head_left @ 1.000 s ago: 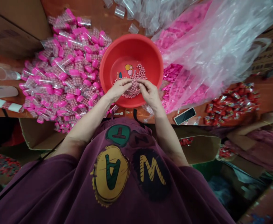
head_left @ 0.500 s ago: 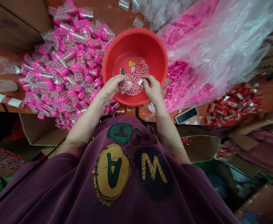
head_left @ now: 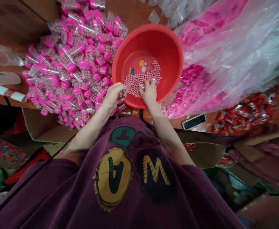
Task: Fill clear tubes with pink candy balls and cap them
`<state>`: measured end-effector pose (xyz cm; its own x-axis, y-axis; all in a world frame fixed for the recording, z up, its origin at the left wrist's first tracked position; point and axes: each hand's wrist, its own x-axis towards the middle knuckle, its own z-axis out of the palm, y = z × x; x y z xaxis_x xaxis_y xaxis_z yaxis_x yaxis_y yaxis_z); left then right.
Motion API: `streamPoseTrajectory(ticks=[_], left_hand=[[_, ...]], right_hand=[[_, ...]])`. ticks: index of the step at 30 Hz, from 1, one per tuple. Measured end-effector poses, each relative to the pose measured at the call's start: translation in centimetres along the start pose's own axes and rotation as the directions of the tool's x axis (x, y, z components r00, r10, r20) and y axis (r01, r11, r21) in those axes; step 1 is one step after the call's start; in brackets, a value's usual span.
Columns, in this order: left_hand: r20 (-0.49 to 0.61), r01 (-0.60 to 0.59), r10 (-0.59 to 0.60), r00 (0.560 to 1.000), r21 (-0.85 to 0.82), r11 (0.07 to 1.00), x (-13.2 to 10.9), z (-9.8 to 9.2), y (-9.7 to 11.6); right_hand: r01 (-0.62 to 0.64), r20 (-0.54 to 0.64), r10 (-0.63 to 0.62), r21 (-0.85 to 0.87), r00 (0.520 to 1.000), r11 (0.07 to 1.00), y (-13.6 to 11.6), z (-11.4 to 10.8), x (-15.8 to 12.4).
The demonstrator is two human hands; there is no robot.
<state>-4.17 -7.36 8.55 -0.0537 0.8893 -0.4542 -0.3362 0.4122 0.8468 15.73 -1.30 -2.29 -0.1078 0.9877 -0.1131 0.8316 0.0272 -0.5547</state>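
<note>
A red plastic basin (head_left: 171, 57) stands before me, with loose pink beads (head_left: 136, 81) spread over its printed floor. At the basin's near left rim is my left hand (head_left: 115, 96), its fingers curled closed; what they hold is mostly hidden. My right hand (head_left: 150, 93) reaches into the basin, its fingertips down among the beads and closed on a small clear plastic tube (head_left: 142, 86), only partly visible. Left of the basin lies a large heap of clear tubes filled with pink beads and capped in bright pink (head_left: 82, 65).
Clear tubes (head_left: 179, 11) lie at the back. To the right are a plastic bag (head_left: 227, 60) over pink plastic pieces (head_left: 191, 74), a phone (head_left: 194, 122) and red wrapped items (head_left: 246, 111). Open cardboard boxes (head_left: 46, 125) sit below the table edge. Another person's arm (head_left: 263, 140) shows at right.
My right hand has moved down into the beads with its fingers turned inward. My left hand has drawn back left to the rim, its fingers more curled. The view has shifted slightly.
</note>
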Motion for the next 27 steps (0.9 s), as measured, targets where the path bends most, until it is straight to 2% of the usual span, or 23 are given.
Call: streamPoseTrajectory(ticks=[3,6,9,11,13,15,16,18,20,23,27], left_hand=[[-0.093,-0.055,0.056,0.994,0.013,0.998,-0.3,-0.7,0.0],[-0.156,-0.134,0.141,0.978,0.055,0.989,-0.4,-1.4,0.0],[-0.169,-0.138,0.154,0.974,0.103,0.985,-0.1,-1.8,-0.5],[-0.181,-0.127,0.15,0.972,0.132,0.983,0.1,-2.0,-1.0],[-0.189,-0.122,0.15,0.97,0.152,0.981,0.4,-2.2,-1.5],[-0.185,-0.125,0.154,0.971,0.158,0.979,0.4,-2.3,-1.7],[-0.175,-0.13,0.158,0.972,0.159,0.979,0.3,-2.4,-1.7],[-0.142,-0.147,0.171,0.975,0.17,0.975,0.0,-2.4,-1.5],[-0.101,-0.167,0.189,0.977,0.192,0.967,-0.3,-2.2,-1.0],[-0.039,-0.224,0.245,0.969,0.282,0.933,-0.6,-1.4,-0.6],[0.049,-0.328,0.347,0.936,0.472,0.818,0.4,0.5,-1.0]], right_hand=[[-0.015,-0.119,0.008,-0.056,0.993,0.998,1.6,-1.0,0.6],[-0.045,-0.156,0.031,-0.087,0.987,0.995,1.3,-1.0,1.1],[0.008,0.009,-0.007,-0.108,1.0,0.994,-0.6,0.3,0.8],[0.078,0.146,-0.068,-0.063,0.987,0.995,-1.8,1.3,0.2],[0.087,0.218,-0.096,0.051,0.971,0.995,-2.6,2.0,-0.1],[-0.003,0.295,-0.072,0.248,0.953,0.969,-2.7,2.1,-0.1],[-0.082,0.359,-0.06,0.367,0.931,0.927,-2.6,1.9,0.0],[-0.256,0.487,-0.072,0.573,0.87,0.779,-2.4,0.9,0.1],[-0.364,0.538,-0.109,0.691,0.836,0.624,-2.3,-0.6,0.0],[-0.385,0.502,-0.131,0.784,0.855,0.486,-2.6,-3.1,-0.7],[-0.338,0.439,-0.156,0.834,0.885,0.436,-3.3,-6.2,-1.8]])
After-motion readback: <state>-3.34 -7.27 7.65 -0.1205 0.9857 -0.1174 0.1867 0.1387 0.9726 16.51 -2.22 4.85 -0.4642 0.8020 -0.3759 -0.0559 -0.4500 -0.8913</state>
